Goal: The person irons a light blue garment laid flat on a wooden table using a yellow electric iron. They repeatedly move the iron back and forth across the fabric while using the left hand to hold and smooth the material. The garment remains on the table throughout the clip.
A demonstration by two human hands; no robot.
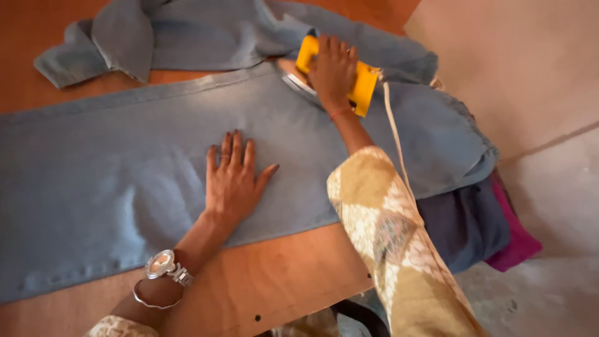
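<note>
The right hand (332,72) has its fingers (329,47) clamped over the handle of a yellow iron (362,87), which rests on the blue garment (125,168) near the counter's (281,281) far right corner. The left hand (234,178) lies flat on the same garment toward the near edge, fingers apart, holding nothing. A white cord (394,134) trails from the iron. Dark blue and pink cloths (493,240) hang off the right edge.

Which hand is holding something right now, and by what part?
The right hand holds the yellow iron by its top handle, on the blue cloth. The left hand holds nothing; it lies flat on the cloth.
</note>
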